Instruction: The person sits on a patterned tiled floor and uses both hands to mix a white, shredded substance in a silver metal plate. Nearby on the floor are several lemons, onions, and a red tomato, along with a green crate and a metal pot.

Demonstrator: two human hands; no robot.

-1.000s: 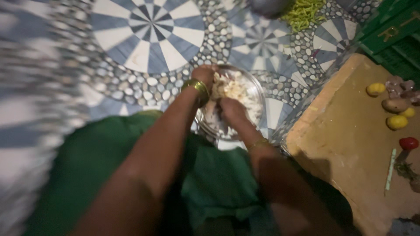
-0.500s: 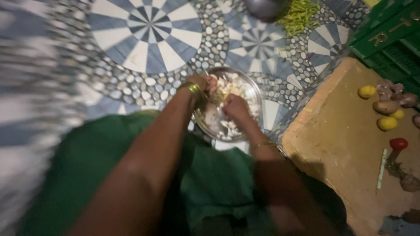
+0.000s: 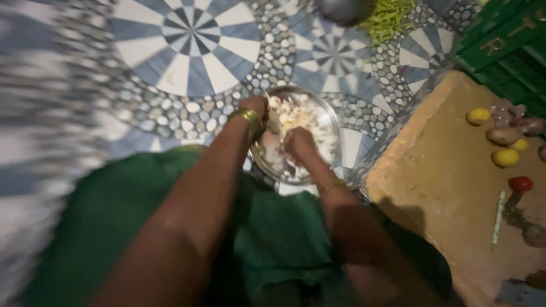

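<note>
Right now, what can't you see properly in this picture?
- Fingers of the left hand and right hand: head view, motion blur, and they dip into the metal bowl, so any grip is unclear.
- White pieces in the bowl: too blurred to tell what they are.
- Round metal pot: cut off by the top edge.
- Green crate: cut off by the right edge.
- Patterned floor on the left: smeared by blur.

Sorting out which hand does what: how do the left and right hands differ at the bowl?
The left hand sits at the bowl's far left rim; the right hand is inside, among the pale chopped pieces. The left wrist's gold bangle is broad; the right's bangle is thin. Both are bare.
</note>
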